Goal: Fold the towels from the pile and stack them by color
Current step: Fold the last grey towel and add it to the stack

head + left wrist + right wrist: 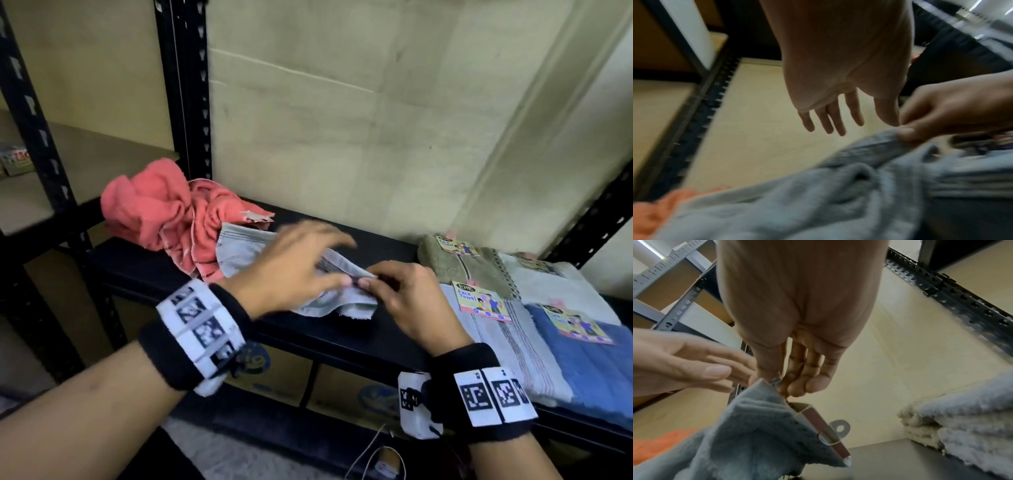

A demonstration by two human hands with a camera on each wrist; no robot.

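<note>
Right now the grey towel (329, 291) lies crumpled on the black shelf (370, 240), approx. mid-shelf, between the pink towels (164, 212) at the left and the folded stacks at the right. The right hand (407, 298) pinches 1 corner of it w/ thumb and fingertips; the right wrist view shows the fingers (807, 369) curled down onto the cloth edge, a cardboard tag (818, 426) hanging just below the pinch. The left hand (291, 270) hovers over the same towel, fingers spread and straight, motion-blurred; whether its thumb touches the corner can't be told. In the left wrist view the fingers (830, 120) point away from the cloth, gripping nothing.

Pink towels sit bunched in a loose pile, touching the grey one's far-left edge. At right, 4 folded stacks lie side by side: olive towel (455, 270) and white towel (555, 284) at the back, light grey striped towel (507, 346) and blue towel (596, 370) in front, each w/ a "Face Towel" label. Both wrists wear black bands w/ printed markers.
</note>
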